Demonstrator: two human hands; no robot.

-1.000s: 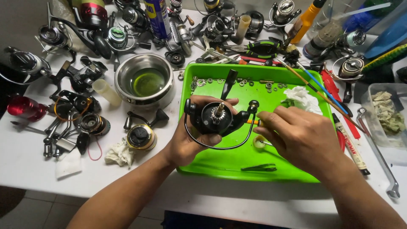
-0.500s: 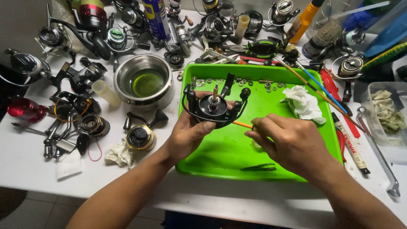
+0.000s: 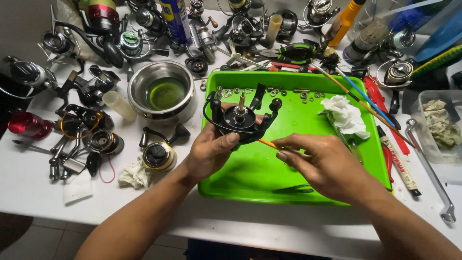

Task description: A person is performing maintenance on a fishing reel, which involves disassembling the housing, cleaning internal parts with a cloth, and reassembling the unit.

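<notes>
My left hand (image 3: pixel 208 150) grips a black fishing reel body (image 3: pixel 239 119) with its rotor and bare metal shaft pointing up, held over the left part of a bright green tray (image 3: pixel 250 178). My right hand (image 3: pixel 321 163) pinches a thin orange stick (image 3: pixel 267 143) whose tip points at the reel's lower right side. Small washers and screws (image 3: pixel 276 91) lie in a row along the tray's far edge. A crumpled white tissue (image 3: pixel 345 115) rests at the tray's right side.
A steel bowl (image 3: pixel 163 91) with greenish liquid stands left of the tray. Several reels and reel parts (image 3: pixel 91 120) crowd the white table's left and back. A spray can (image 3: pixel 176 19), pliers (image 3: pixel 296 50), thin brushes (image 3: pixel 356 91), a marker (image 3: pixel 398 159) and a wrench (image 3: pixel 433 173) lie around.
My left hand has lifted the reel toward the tray's far side and turned it upright. My right hand left the tray floor and now holds the orange stick at the reel.
</notes>
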